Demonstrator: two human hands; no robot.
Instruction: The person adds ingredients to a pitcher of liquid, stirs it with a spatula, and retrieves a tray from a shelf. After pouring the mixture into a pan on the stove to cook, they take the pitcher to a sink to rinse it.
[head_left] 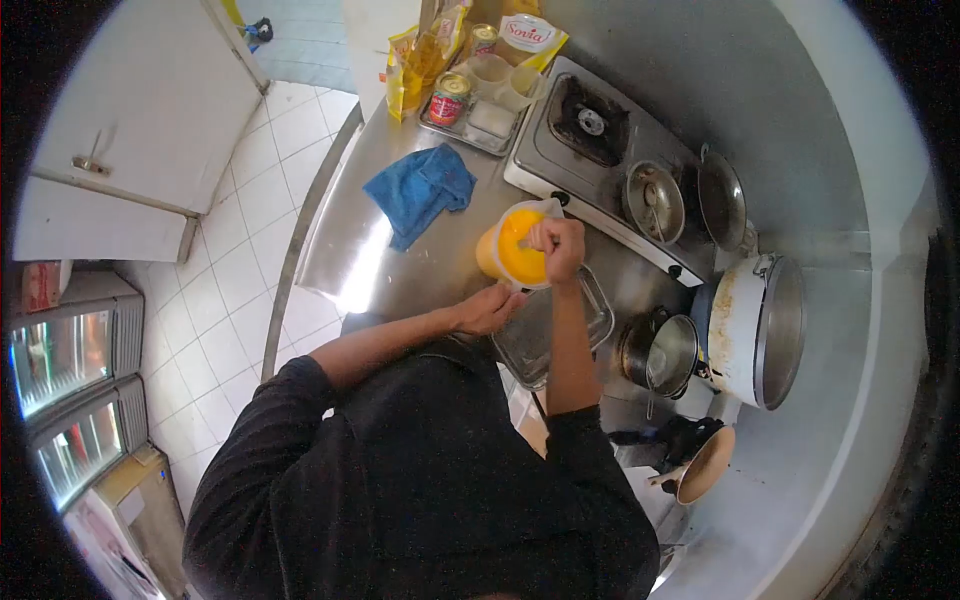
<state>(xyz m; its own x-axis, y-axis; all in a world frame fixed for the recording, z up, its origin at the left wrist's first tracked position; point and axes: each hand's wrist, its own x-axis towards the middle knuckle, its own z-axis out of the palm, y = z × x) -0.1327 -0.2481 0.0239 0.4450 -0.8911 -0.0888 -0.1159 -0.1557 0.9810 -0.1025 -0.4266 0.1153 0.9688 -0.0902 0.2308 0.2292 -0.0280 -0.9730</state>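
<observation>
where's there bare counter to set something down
The widest bare patch of steel counter lies between the blue cloth, the left forearm and the jug. A smaller one lies between cloth, tray and stove. Crowded: the tray, and the stove's end with the pans.

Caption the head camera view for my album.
Left hand holding a jug of orange liquid, right hand curled above it; a blue cloth nearby.

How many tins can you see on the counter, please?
2: a front tin on the tray and a back tin near the Sovia bag; more may be hidden behind that bag.
</observation>
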